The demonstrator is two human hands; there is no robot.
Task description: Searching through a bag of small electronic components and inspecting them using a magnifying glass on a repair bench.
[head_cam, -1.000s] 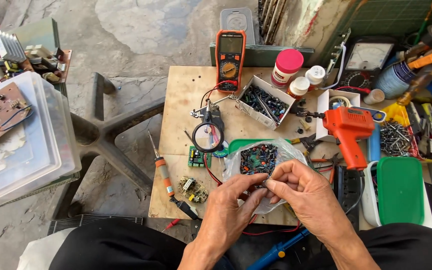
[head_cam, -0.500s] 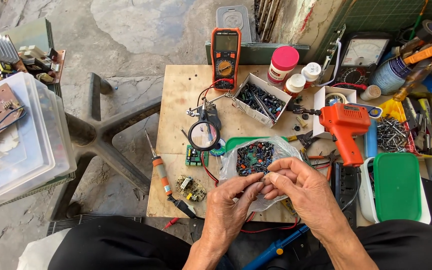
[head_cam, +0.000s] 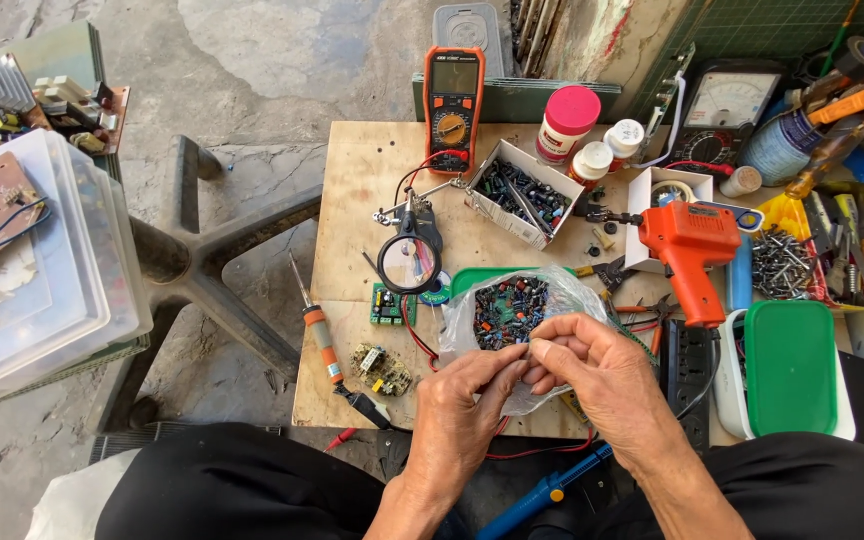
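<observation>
Both my hands meet at the near edge of the wooden table (head_cam: 352, 200). My left hand (head_cam: 467, 400) and my right hand (head_cam: 602, 385) are each pinched on the mouth of the clear plastic bag (head_cam: 512, 310), fingertips almost touching. I cannot tell whether a part sits between the fingers.

Progress, as I judge it: the bag is open and in hand, but nothing from it lies picked out on the table. The sorting or picking is at its start; nearly all of it is left.

The bag looks thin, crinkled and see-through, holding a heap of small electronic parts, mostly dark with some blue and green. It lies on the table just beyond my fingers, over a green tray (head_cam: 472, 277).

Left of the bag: a soldering iron (head_cam: 317, 325) with an orange grip, and 2 small circuit boards (head_cam: 389, 305).

Just beyond the bag: a magnifier stand (head_cam: 410, 262). Right of the bag: an orange soldering gun (head_cam: 690, 250) and a green-lidded box (head_cam: 790, 365).

Farther beyond the bag: a cardboard box of parts (head_cam: 522, 192), then an orange multimeter (head_cam: 452, 95) and a pink-lidded jar (head_cam: 567, 122).
</observation>
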